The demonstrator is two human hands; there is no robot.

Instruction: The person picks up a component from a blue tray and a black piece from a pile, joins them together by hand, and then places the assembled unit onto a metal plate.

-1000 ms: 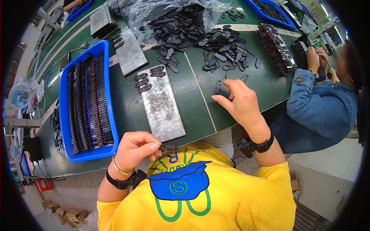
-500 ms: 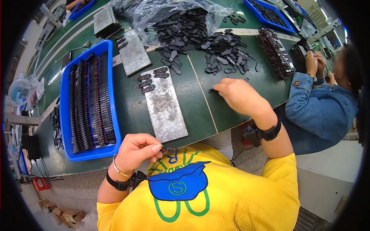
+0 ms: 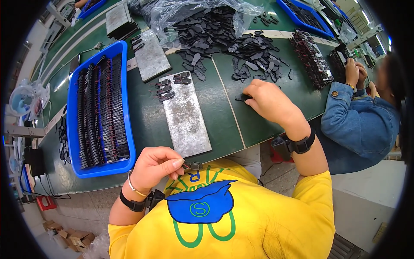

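Close to my chest, my left hand (image 3: 157, 168) pinches a small black module with thin red wires (image 3: 195, 165) between thumb and fingers. My right hand (image 3: 271, 102) is over the green table, to the right of the seam, its fingers closed on a thin black die-cut piece (image 3: 243, 98). Between the hands lies a grey metal plate (image 3: 188, 125). Several similar black modules (image 3: 164, 89) sit in a group at the plate's far end. Just beyond my right hand spreads a heap of loose black die-cut pieces (image 3: 254, 56).
At left stands a blue tray (image 3: 130, 129) filled with rows of black modules. A clear plastic bag (image 3: 157, 21) spills more pieces at the back. Another metal plate (image 3: 152, 60) lies beyond mine. A co-worker in a denim jacket (image 3: 360, 118) sits at right, beside stacked wired modules (image 3: 311, 60).
My right hand has shifted slightly, and the black piece at its fingertips shows more. My left hand keeps its pinch on the module, which is tilted a little differently.
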